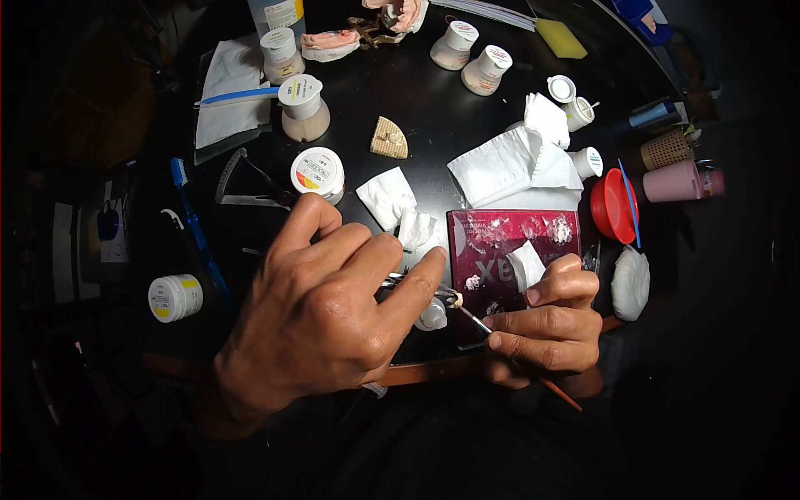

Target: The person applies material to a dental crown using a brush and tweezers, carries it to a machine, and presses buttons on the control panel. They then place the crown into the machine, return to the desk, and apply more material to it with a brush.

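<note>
Left hand (325, 308): grip closed on a metal holder (447, 293), small pale piece (456, 300) at its tip, above the desk (375, 96) by the maroon pad's (521, 223) left edge. Right hand (550, 329): grip pinching a thin brush (477, 322), bristles at the piece; folded white tissue (525, 263) at the fingers. White jar (317, 173) just beyond left knuckles.

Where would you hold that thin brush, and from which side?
I'd hold the thin brush just behind its silvery collar, from the right, as the right hand does: the stem slants, its tip pointing up-left to the small pale piece.
</note>
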### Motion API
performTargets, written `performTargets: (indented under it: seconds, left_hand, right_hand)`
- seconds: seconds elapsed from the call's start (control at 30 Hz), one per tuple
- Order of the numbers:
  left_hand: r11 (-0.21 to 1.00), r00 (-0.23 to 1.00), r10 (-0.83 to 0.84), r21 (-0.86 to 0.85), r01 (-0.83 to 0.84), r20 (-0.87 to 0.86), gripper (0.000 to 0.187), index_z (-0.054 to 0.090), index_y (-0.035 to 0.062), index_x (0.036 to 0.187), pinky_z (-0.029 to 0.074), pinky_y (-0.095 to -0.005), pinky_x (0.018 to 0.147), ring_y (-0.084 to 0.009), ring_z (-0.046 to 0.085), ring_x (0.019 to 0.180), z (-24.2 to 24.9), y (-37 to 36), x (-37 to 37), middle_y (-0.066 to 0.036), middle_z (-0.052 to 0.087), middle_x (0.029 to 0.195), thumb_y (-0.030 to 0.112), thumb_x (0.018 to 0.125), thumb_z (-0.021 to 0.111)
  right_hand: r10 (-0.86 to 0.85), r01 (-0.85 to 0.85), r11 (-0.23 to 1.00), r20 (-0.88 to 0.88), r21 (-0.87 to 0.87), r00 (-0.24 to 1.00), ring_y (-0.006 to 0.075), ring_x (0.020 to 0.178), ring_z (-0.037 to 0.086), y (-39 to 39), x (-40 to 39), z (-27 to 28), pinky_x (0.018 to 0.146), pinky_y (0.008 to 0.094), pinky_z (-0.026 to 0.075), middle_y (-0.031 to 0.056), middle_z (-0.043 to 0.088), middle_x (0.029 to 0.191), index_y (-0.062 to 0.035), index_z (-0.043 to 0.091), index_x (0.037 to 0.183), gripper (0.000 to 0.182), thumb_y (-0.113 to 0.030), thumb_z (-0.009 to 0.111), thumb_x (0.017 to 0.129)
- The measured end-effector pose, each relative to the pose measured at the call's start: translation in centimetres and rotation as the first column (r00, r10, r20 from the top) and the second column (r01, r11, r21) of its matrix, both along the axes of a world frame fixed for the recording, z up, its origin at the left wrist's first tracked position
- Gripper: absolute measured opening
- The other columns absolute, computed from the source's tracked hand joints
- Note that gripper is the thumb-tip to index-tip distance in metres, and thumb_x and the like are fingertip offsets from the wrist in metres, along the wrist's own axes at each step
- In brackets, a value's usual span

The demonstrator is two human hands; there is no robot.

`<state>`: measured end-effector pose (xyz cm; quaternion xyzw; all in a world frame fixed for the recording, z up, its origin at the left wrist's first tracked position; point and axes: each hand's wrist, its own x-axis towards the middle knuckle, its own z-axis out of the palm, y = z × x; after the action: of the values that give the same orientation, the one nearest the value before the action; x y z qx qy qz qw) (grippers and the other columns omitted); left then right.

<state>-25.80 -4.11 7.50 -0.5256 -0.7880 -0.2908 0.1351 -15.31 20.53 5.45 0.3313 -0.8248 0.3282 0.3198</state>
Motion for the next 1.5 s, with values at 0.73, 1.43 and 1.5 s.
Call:
performTargets:
  seconds: [0.73, 1.43, 1.5]
  left_hand:
    - [1.0, 1.0, -0.009, -0.021, 0.009, 0.007, 0.039, 0.082, 0.0044, 0.105, 0.032, -0.0367, 0.066, -0.0132, 0.047, 0.058, 0.07, -0.11, -0.01, 0.002, 0.051, 0.065, 0.012, 0.067, 0.085]
    - [0.999, 1.0, -0.003, -0.05, 0.003, 0.007, 0.039, 0.082, 0.0041, 0.105, 0.032, -0.0369, 0.064, -0.0139, 0.047, 0.058, 0.04, -0.21, 0.0, 0.003, 0.048, 0.064, 0.013, 0.067, 0.086]
    - [0.999, 1.0, -0.005, -0.047, 0.006, 0.004, 0.039, 0.082, 0.0042, 0.105, 0.032, -0.0368, 0.064, -0.0138, 0.046, 0.058, -0.03, -0.21, -0.03, 0.003, 0.048, 0.064, 0.013, 0.067, 0.085]
  right_hand:
    - [-0.001, 0.001, 1.0, 0.005, -0.005, 1.0, 0.0187, 0.093, 0.058, -0.13, 0.04, 0.07, 0.075, 0.0329, 0.038, -0.0013, 0.078, 0.085, -0.0133, 0.082, 0.088, 0.021, -0.034, 0.083, 0.085]
    - [0.007, -0.007, 1.0, 0.016, -0.011, 1.0, 0.0182, 0.092, 0.058, -0.26, 0.0, -0.08, 0.074, 0.0321, 0.038, -0.0015, 0.078, 0.085, -0.0134, 0.082, 0.087, 0.022, -0.035, 0.084, 0.085]
    - [0.011, -0.011, 1.0, 0.009, -0.019, 1.0, 0.0182, 0.092, 0.058, -0.25, -0.05, -0.06, 0.074, 0.0321, 0.038, -0.0016, 0.078, 0.085, -0.0134, 0.082, 0.087, 0.021, -0.035, 0.084, 0.085]
